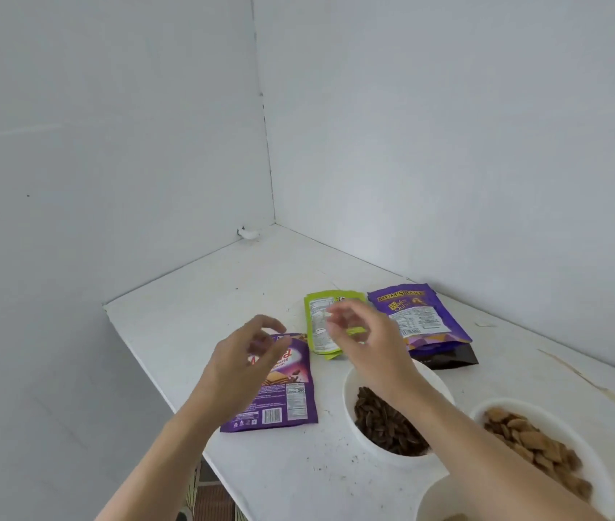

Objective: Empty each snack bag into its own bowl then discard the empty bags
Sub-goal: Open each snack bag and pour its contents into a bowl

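White bench (pixel 193 325), flecked with dark crumbs toward the front edge. Purple near bag (pixel 291 400), white barcode panel. Lime-green bag (pixel 315 325), white label. Purple far bag (pixel 422 317), gold lettering. Black bag (pixel 449 359). White bowl (pixel 349 389) of dark-brown snack (pixel 385 426); white second bowl (pixel 546 406) of tan snack (pixel 535 445).

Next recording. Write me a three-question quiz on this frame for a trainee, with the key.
1. Multiple choice: which bag is the right hand over? A. a red bag B. the green bag C. a blue bag
2. True or false: the near purple bag and the far purple bag stand upright.
3. Fill in: the bowl nearest the green bag holds ___ snacks.

Key: 1 B. 2 false, both purple bags lie flat. 3 dark.
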